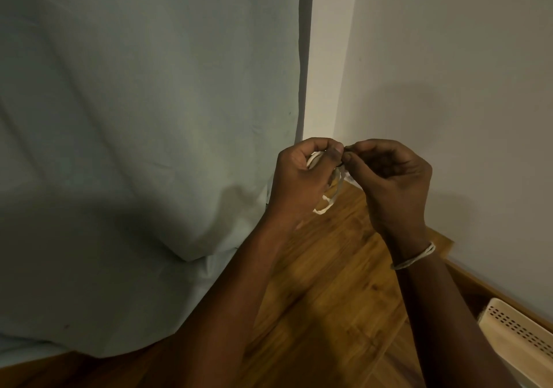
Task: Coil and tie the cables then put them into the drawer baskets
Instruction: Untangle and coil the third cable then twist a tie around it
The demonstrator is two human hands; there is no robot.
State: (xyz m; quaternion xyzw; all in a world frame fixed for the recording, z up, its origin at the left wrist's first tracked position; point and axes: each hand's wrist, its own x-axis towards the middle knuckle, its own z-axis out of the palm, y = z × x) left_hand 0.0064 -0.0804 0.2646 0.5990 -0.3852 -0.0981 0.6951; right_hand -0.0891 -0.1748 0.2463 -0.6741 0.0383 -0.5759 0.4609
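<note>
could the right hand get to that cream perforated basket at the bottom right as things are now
Probably not right away. The right hand is pinching something small and dark beside the white cable coil that the left hand grips. Nothing lies between it and the basket.

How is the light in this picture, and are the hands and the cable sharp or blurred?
Head view: dim, warm light; soft shadows of the arms on the sheet and wall; the left hand, right hand and white cable are slightly blurred; the floor looks smeared.
</note>
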